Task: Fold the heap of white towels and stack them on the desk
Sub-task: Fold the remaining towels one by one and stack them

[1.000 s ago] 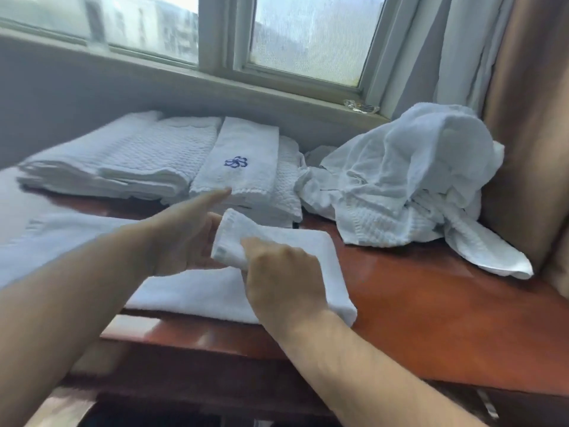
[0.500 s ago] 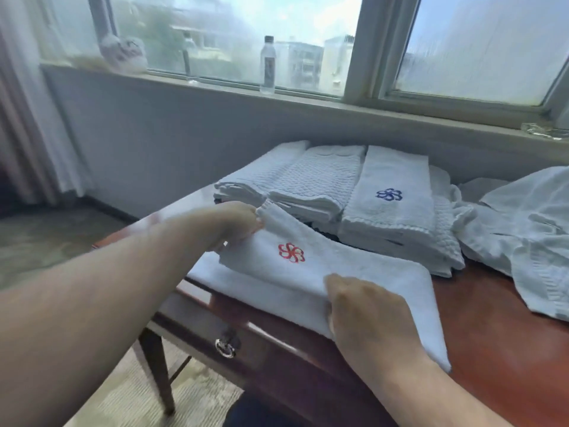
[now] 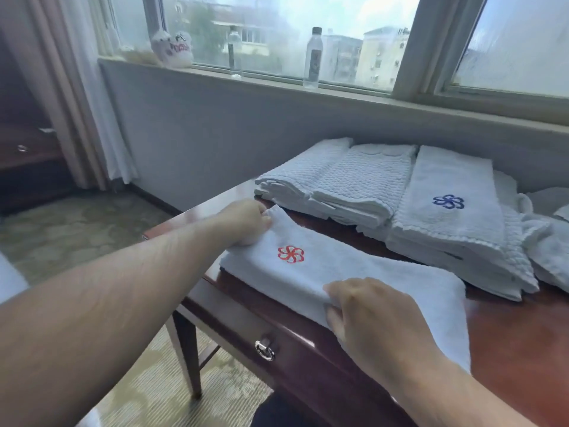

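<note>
Towel [image 3: 354, 271] now spread flat on the bench [image 3: 520, 337]
Left hand [image 3: 246, 224] pinches its far corner, right hand [image 3: 375, 318] grips its near edge; next fold likely.

A clear water bottle [image 3: 313, 58] stands on the far windowsill [image 3: 338, 94], a second bottle [image 3: 235, 52] and a rounded white item [image 3: 172, 49] to its left; beige curtains [image 3: 77, 103] hang at left.

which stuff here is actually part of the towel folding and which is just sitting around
Part of the job:
- red-emblem towel, gripped by the left hand and right hand
- folded stacks
- unfolded heap, at the right edge
- desk

Just lying about:
- clear bottle
- smaller bottle
- white soft item
- curtain
</note>
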`<control>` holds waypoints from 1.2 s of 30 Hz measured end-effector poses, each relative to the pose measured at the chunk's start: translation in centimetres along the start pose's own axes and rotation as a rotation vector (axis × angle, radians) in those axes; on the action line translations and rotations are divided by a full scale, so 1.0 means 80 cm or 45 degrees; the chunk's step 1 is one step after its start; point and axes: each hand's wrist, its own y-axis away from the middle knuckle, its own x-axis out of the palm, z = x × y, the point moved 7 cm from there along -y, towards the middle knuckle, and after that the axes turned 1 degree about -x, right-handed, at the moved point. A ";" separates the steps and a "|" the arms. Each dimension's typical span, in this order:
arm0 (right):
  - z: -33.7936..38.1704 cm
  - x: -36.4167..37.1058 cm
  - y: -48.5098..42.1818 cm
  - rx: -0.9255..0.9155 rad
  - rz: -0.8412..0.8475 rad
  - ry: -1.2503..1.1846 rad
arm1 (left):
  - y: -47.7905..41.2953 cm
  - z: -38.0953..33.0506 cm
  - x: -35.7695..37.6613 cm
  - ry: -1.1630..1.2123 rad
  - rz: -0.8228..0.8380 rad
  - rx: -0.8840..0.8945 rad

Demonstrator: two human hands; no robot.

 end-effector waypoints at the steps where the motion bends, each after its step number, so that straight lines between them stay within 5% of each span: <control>1: -0.003 0.001 0.000 0.005 0.010 -0.046 | -0.001 0.003 0.006 0.026 -0.022 0.000; 6: -0.031 -0.004 -0.005 0.139 0.045 -0.487 | 0.001 0.010 -0.003 0.125 -0.241 -0.036; 9: -0.063 -0.012 -0.010 0.269 -0.071 -0.518 | 0.015 -0.018 -0.012 0.125 -0.340 0.174; 11: -0.081 -0.007 -0.009 0.320 -0.086 -0.478 | 0.032 -0.052 0.005 0.127 -0.161 0.475; 14: -0.106 0.033 0.004 0.430 0.257 -0.301 | 0.054 -0.076 0.060 -0.038 0.152 0.679; 17: -0.119 0.062 0.020 0.433 0.427 -0.231 | 0.055 -0.071 0.096 -0.254 0.210 0.652; 31: -0.176 0.059 0.018 0.291 0.253 -0.378 | 0.087 -0.083 0.104 -0.446 0.187 0.484; 34: -0.205 0.052 0.041 0.489 0.116 -0.294 | 0.117 -0.095 0.112 -0.445 0.212 0.402; 36: -0.228 0.042 0.066 0.842 -0.031 -0.494 | 0.134 -0.099 0.116 -0.431 0.212 0.378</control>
